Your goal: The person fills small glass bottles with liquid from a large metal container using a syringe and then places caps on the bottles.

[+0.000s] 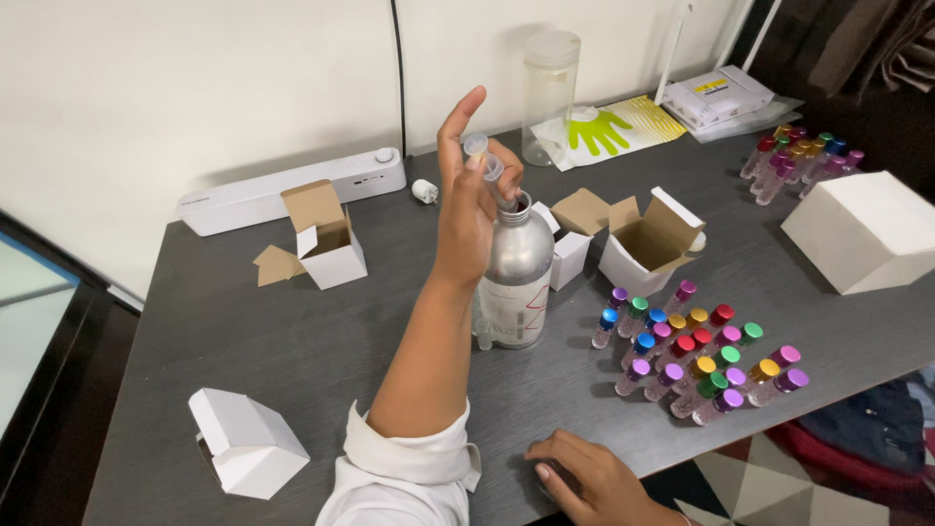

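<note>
- Dark grey surface (292, 341) set against a pale wall; a patterned floor shows at 5 o'clock.
- At 7 o'clock, a closed white carton (245, 443) lies tipped on its side near the front edge.
- At 10 o'clock, a long white device (282, 190) rests along the wall, with an open white box (329, 244) just in front of it, flaps up.
- Left hand (467, 195), arm in a rolled white sleeve, is raised over centre. Thumb and fingers pinch a small clear syringe (487, 168); the index finger points upward, free. The syringe tip angles down into the mouth of the bottle.
- Silver metal bottle (516, 278) stands upright at centre, uncapped, directly beneath the left hand.
- Right hand (584, 477) lies at 6 o'clock by the front edge, fingers curled against the surface; whether it covers anything cannot be told.
- Behind the bottle, at 12 o'clock, a tall clear jar (550, 97) stands beside a sheet with a green hand print (614, 127).
- Two more open white boxes (648, 244) sit just right of the bottle.
- At 4 o'clock, small vials with coloured caps (696, 356) stand packed in rows.
- At 2 o'clock, a second cluster of vials (799, 156); below it, a large white box (862, 229).
</note>
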